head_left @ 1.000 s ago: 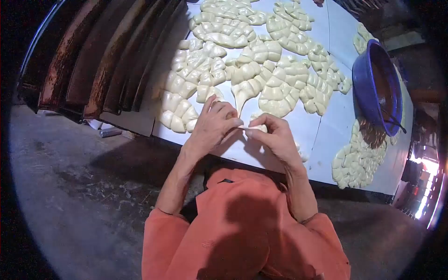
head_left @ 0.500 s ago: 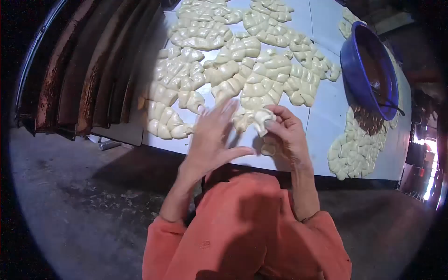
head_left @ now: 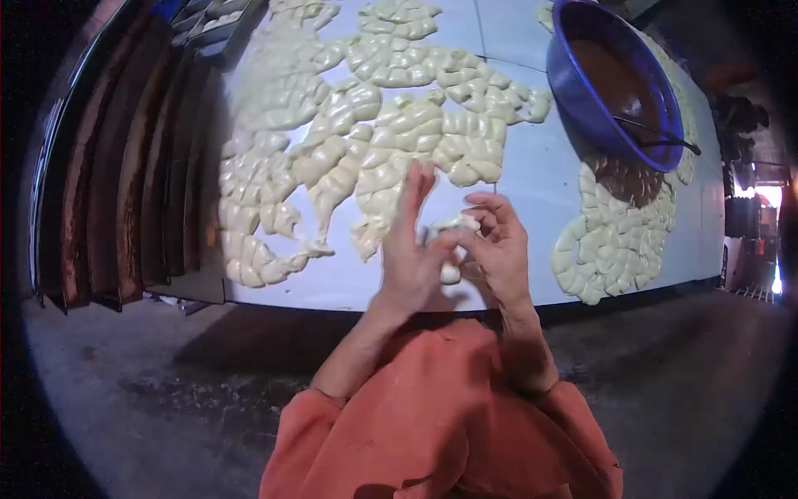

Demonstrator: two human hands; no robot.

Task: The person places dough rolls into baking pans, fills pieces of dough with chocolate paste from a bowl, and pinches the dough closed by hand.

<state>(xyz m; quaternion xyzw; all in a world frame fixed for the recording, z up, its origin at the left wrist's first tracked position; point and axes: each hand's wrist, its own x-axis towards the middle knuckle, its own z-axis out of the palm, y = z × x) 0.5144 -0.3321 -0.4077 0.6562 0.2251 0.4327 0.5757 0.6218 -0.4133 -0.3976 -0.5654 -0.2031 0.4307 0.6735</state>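
Above the near edge of the white table point(head_left: 532, 179), my right hand point(head_left: 497, 245) pinches a small pale piece of dough point(head_left: 455, 223) between thumb and fingers. My left hand point(head_left: 409, 241) is beside it, fingers stretched up and away from me, its thumb reaching toward the dough. Another small dough lump point(head_left: 450, 274) shows just below the two hands. Beyond my hands lie sheets of glossy, pale dough pieces point(head_left: 399, 133) pressed together. One strand of dough point(head_left: 322, 220) hangs off the sheet toward the near edge.
A blue basin point(head_left: 573, 79) with brown contents and a dark-handled utensil point(head_left: 657, 131) stands at the right. Another dough sheet point(head_left: 615, 249) lies below it. Rusty metal trays point(head_left: 133, 183) stand upright at the left, and a tray point(head_left: 218, 25) holds pale pieces behind them.
The view has shifted right. My left hand has let go of the dough and opened, fingers extended. My right hand still pinches the piece. The stretched strand between sheet and hands has come free.
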